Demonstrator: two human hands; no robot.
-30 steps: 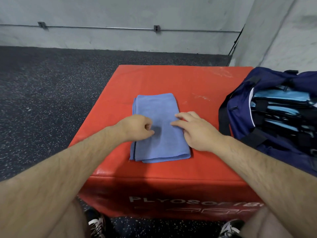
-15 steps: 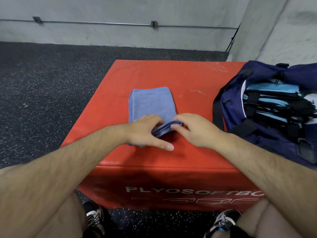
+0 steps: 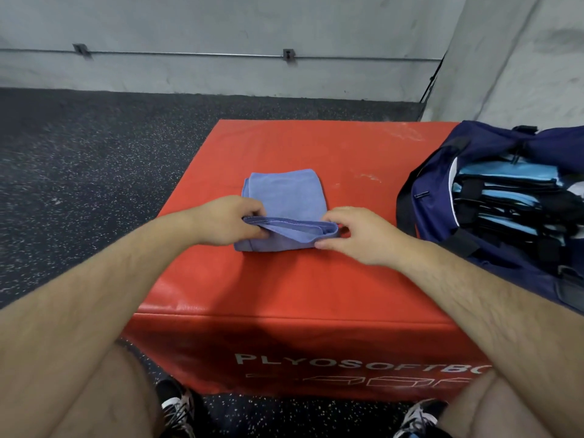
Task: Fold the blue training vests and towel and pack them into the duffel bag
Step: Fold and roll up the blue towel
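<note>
A folded blue towel [image 3: 286, 194] lies on top of the red plyo box [image 3: 316, 279]. My left hand [image 3: 227, 221] grips the towel's near left corner. My right hand [image 3: 357, 233] pinches the near right corner. Between them the near edge is lifted off the box and curls toward the far end. A navy duffel bag [image 3: 442, 197] stands open at the right of the box. Folded light blue vests [image 3: 493, 181] with black trim lie inside it.
The box stands on dark speckled rubber floor [image 3: 110, 169], with a grey concrete wall [image 3: 252, 33] behind and a wall corner at the right. My knees and shoes show at the bottom, against the box's front face.
My hands went from pressing the middle of the towel to its near corners. They have raised the near edge and are bringing it over the far half.
</note>
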